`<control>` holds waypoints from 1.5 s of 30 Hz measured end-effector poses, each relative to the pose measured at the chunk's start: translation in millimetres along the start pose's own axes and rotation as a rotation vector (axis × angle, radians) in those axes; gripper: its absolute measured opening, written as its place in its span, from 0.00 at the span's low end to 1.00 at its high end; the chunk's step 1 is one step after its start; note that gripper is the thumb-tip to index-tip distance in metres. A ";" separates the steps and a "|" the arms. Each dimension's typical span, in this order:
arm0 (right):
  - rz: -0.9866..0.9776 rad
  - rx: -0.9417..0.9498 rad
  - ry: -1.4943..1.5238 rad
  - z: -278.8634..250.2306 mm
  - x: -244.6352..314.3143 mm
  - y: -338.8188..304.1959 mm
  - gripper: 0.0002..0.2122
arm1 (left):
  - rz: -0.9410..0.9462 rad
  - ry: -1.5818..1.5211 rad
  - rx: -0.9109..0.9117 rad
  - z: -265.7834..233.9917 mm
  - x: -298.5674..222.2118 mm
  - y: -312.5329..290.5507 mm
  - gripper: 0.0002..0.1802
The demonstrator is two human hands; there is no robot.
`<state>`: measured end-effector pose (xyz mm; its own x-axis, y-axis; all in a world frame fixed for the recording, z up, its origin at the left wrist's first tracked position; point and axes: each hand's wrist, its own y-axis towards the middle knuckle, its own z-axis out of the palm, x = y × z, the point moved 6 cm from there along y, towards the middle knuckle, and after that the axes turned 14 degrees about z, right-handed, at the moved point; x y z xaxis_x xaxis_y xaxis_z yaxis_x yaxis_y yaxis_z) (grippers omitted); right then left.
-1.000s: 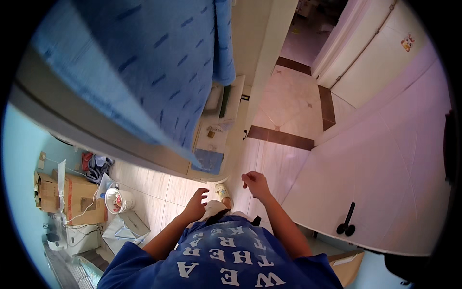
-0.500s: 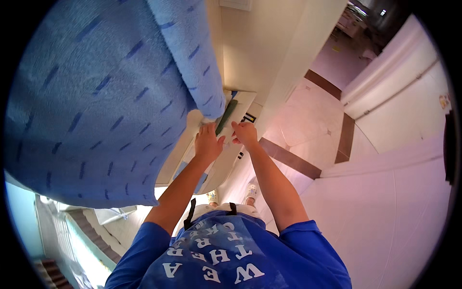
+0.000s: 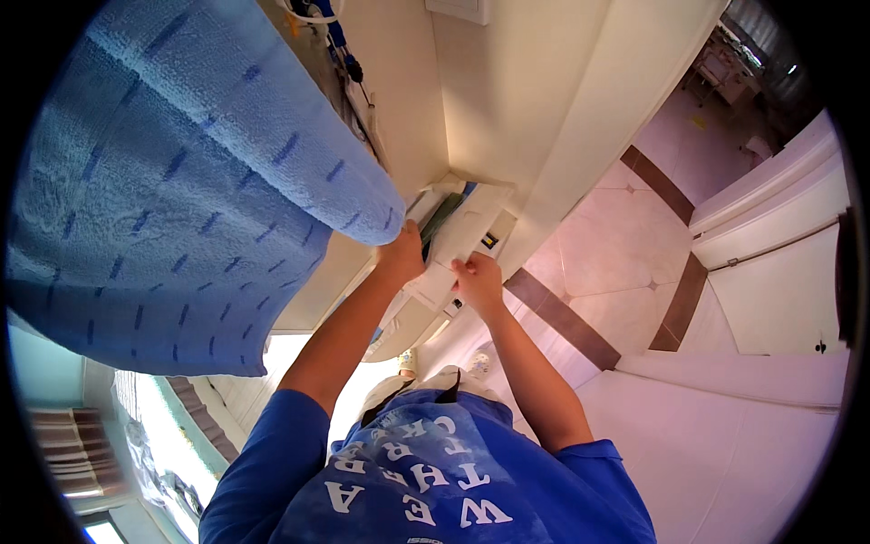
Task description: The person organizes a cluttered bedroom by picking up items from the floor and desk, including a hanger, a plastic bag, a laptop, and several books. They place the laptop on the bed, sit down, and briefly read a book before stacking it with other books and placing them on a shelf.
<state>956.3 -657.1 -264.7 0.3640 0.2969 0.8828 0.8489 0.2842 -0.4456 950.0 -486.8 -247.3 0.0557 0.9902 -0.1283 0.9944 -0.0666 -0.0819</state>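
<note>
A white drawer (image 3: 471,218) is pulled partly out of a pale cabinet, and a dark green long item (image 3: 444,216) lies inside it. My left hand (image 3: 401,256) reaches to the drawer's left side, beside the lower edge of a blue towel-like cloth (image 3: 208,208). Its fingertips are partly hidden there, so what they touch cannot be made out. On the drawer's front edge, my right hand (image 3: 478,281) has its thumb and curled fingers pressed close together. Dark blue dashes cover the cloth, which hangs over the left half of the view.
Behind the cloth, dark and blue cords or tools (image 3: 340,45) show against the cabinet. A pale wall (image 3: 526,91) rises beyond the drawer. Tiled floor with brown bands (image 3: 671,308) runs to the right, beside white doors (image 3: 779,299). A window-lit area (image 3: 154,426) lies lower left.
The view has shifted, and the cloth sits farther left, uncovering the cords. My left hand has moved up to the cloth's edge, and my right hand now meets the drawer's front.
</note>
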 end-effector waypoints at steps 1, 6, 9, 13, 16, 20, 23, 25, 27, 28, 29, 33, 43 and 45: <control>-0.030 0.008 0.066 -4.8 -3.0 -8.3 0.07 | 0.003 0.042 0.026 3.3 -0.4 0.0 0.23; -0.078 0.061 0.307 -41.8 -14.0 -36.4 0.06 | 0.102 0.155 -0.224 -12.7 1.7 -14.9 0.15; -0.110 0.086 0.314 -62.2 -13.2 -60.3 0.06 | 0.002 -0.031 -0.228 -33.2 13.2 -52.1 0.16; -0.152 0.028 0.339 -86.3 -17.8 -91.1 0.08 | -0.089 -0.283 -0.319 -63.8 8.9 -133.9 0.18; -0.092 -0.093 0.254 -100.3 -35.8 -108.1 0.08 | -0.109 -0.263 -0.425 -71.5 0.9 -191.5 0.17; -0.033 -0.124 0.337 -104.3 -61.3 -124.3 0.08 | -0.028 -0.127 -0.398 -50.1 4.2 -221.3 0.18; 0.085 -0.110 0.454 -95.0 -76.0 -129.1 0.07 | 0.072 -0.017 -0.395 -28.4 5.9 -218.7 0.20; 0.098 -0.051 0.444 -79.3 -75.5 -128.3 0.07 | 0.119 0.029 -0.426 -16.7 0.9 -212.3 0.24; 0.121 -0.012 0.430 -61.9 -72.2 -125.8 0.07 | 0.090 0.024 -0.402 -6.0 -2.9 -202.9 0.23; 0.113 0.011 0.409 -53.9 -68.0 -122.2 0.07 | 0.076 0.021 -0.388 -1.9 -6.3 -198.8 0.23; 0.121 0.030 0.387 -45.9 -63.7 -115.9 0.08 | 0.021 -0.025 -0.330 4.7 -7.5 -192.9 0.25; 0.092 0.033 0.291 -26.7 -36.9 -77.1 0.09 | -0.063 -0.097 -0.231 13.8 -13.3 -180.1 0.29; 0.209 -0.127 0.329 14.1 -34.3 14.0 0.18 | 0.057 -0.068 -0.307 -30.5 -46.3 -190.4 0.23; 0.183 -0.243 0.366 19.7 -55.4 -21.0 0.17 | 0.156 -0.330 -0.175 -28.5 -66.1 -191.9 0.18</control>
<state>910.7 -661.5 -307.2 0.5901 -0.0309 0.8067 0.8073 0.0226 -0.5897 758.1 -536.1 -194.9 0.2038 0.8753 -0.4385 0.9781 -0.1629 0.1294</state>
